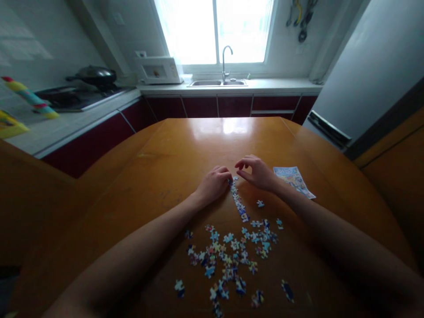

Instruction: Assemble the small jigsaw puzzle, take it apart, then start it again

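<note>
On the round wooden table [172, 163] a joined strip of jigsaw pieces [238, 201] runs away from me. My left hand [213, 183] rests on the table with its fingers curled, fingertips touching the far end of the strip. My right hand [256, 172] hovers just right of that end, thumb and forefinger curved toward each other in a pinch; whether a piece sits between them I cannot make out. Several loose pieces [232, 256] lie scattered nearer to me, and a single piece [260, 203] lies right of the strip.
A printed picture sheet [294, 180] lies on the table to the right of my right hand. Beyond the table are a counter with a sink [217, 82], a microwave [159, 70], a wok on a stove [96, 76], and a fridge [364, 75] at right.
</note>
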The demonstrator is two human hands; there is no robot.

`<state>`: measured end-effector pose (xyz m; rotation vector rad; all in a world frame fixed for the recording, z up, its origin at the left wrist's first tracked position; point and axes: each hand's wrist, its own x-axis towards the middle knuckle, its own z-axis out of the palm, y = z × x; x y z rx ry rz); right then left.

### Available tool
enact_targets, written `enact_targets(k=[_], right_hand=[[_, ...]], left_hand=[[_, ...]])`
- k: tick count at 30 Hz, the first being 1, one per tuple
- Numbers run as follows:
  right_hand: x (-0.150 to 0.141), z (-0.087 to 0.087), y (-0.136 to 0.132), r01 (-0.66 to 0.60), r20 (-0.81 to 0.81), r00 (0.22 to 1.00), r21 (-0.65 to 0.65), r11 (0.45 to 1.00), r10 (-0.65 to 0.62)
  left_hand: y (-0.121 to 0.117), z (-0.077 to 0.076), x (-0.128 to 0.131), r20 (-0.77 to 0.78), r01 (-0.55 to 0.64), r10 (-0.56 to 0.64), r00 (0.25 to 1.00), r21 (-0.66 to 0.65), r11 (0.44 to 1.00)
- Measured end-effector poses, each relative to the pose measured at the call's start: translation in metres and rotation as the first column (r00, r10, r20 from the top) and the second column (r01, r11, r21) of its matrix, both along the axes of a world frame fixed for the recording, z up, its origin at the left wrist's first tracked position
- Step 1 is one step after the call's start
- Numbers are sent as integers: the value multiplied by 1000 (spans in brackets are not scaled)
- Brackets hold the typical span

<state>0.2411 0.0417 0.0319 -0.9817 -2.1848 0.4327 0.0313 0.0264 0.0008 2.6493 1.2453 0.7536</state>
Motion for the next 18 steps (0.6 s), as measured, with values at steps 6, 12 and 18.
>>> enact_targets(k=[6, 12, 18], right_hand=[[22, 16, -62, -223, 326, 923, 16, 975, 206], [28, -6, -91, -243, 425, 874, -40, 969, 237], [21, -7, -90, -253, 405, 877, -69, 965, 259]], left_hand=[[1, 0, 1, -19, 20, -20, 1000, 1, 1000], [2, -1, 4, 25, 4, -4, 1000, -11, 1000], [3, 0, 3, 37, 14, -13, 999, -20, 1000]])
